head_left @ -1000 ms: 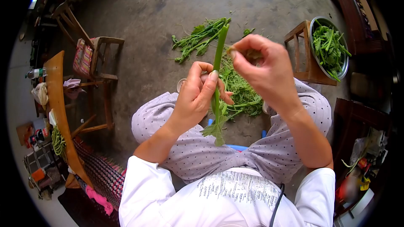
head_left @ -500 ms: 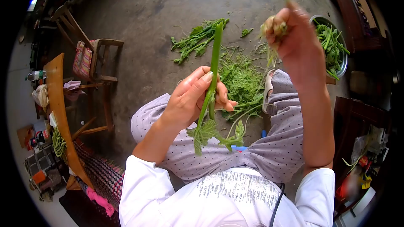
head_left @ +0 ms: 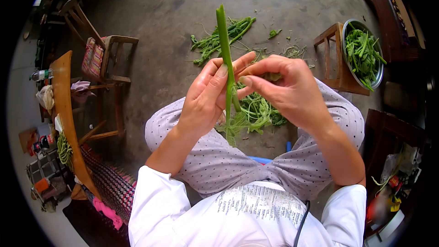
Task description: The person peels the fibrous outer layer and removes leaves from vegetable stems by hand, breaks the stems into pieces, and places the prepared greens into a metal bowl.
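My left hand (head_left: 203, 93) pinches a thick green stem (head_left: 223, 36) that stands upright, with a leaf (head_left: 237, 126) hanging at its lower end. Close to the right side of the stem is my right hand (head_left: 290, 91), its thumb and forefinger pressed together. What sits between those fingertips is too small to make out. Beneath both hands, a heap of green trimmings (head_left: 258, 110) lies on the floor between my legs. Farther forward rests a bunch of leafy stems (head_left: 210, 45).
At the right, a metal basin (head_left: 381, 74) of green leaves stands on a wooden stool (head_left: 339, 84). To the left are a wooden chair (head_left: 106, 59) and a wooden table (head_left: 68, 110) holding a bottle (head_left: 41, 75). Scraps (head_left: 295, 51) lie on the floor ahead.
My right hand has come back from the upper right to beside the stem. My left hand and the stem have shifted a little up and to the left.
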`<state>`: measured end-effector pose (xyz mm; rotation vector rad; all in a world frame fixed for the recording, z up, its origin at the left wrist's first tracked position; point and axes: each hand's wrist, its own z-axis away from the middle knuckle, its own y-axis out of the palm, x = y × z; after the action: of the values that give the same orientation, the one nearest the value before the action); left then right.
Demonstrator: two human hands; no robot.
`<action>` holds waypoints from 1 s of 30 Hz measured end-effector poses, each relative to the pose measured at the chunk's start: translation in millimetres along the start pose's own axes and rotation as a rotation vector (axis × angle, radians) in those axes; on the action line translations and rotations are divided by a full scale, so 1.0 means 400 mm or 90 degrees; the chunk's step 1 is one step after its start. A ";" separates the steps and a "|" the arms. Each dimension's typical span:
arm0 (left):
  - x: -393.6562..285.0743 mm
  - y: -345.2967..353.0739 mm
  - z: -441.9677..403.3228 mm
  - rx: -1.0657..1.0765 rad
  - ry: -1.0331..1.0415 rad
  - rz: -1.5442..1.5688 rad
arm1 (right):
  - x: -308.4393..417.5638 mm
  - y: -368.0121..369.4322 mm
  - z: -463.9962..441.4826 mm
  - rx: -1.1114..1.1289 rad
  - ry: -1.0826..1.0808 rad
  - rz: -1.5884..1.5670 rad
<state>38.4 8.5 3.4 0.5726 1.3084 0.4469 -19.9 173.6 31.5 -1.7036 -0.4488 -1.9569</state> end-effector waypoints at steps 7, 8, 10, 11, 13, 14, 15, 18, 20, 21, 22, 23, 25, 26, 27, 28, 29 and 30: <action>0.003 0.007 -0.005 -0.012 0.020 -0.028 | -0.023 0.031 -0.005 -0.067 -0.055 -0.009; 0.005 0.005 -0.006 -0.013 0.021 -0.028 | -0.021 0.032 -0.005 -0.066 -0.055 -0.009; 0.007 0.000 -0.005 -0.005 0.027 -0.059 | -0.011 0.035 -0.006 -0.073 -0.075 0.040; 0.007 0.003 -0.005 -0.006 0.028 -0.059 | -0.011 0.038 -0.004 -0.073 -0.075 0.040; 0.011 0.016 -0.006 -0.027 0.031 -0.028 | -0.008 0.045 -0.001 -0.079 -0.029 0.032; 0.016 0.018 -0.007 -0.026 0.031 -0.027 | -0.007 0.049 -0.001 -0.080 -0.029 0.033; 0.023 0.017 -0.007 -0.037 0.039 -0.027 | -0.005 0.053 -0.002 -0.099 -0.038 0.045; 0.033 -0.002 -0.003 -0.043 0.039 -0.042 | -0.018 0.061 -0.008 -0.125 -0.056 0.056; 0.033 0.001 -0.002 -0.038 0.032 -0.059 | -0.024 0.065 -0.009 -0.133 -0.067 0.055; 0.031 0.012 -0.003 -0.056 0.033 -0.042 | -0.024 0.067 -0.008 -0.148 -0.082 0.091; 0.030 0.019 -0.004 -0.073 0.035 -0.025 | -0.024 0.068 -0.007 -0.164 -0.097 0.127; 0.029 0.018 -0.004 -0.071 0.035 -0.025 | -0.024 0.068 -0.008 -0.165 -0.098 0.127; 0.024 0.010 -0.006 -0.065 0.038 -0.143 | -0.027 0.067 -0.009 -0.181 -0.136 0.198; 0.025 0.003 -0.008 -0.063 0.038 -0.144 | -0.031 0.067 -0.009 -0.182 -0.136 0.198; 0.029 -0.006 -0.009 -0.067 0.036 -0.163 | -0.038 0.067 -0.008 -0.178 -0.137 0.228; 0.032 -0.012 -0.009 -0.071 0.033 -0.182 | -0.041 0.068 -0.008 -0.174 -0.138 0.258; 0.035 -0.015 -0.009 -0.070 0.034 -0.183 | -0.041 0.068 -0.010 -0.175 -0.139 0.258; 0.038 -0.017 -0.009 -0.085 0.078 -0.288 | -0.041 0.067 -0.011 -0.172 -0.143 0.241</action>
<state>38.0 13.0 -13.0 0.1279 1.4638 0.1940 -6.7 151.7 12.5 -2.0152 0.0699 -1.6142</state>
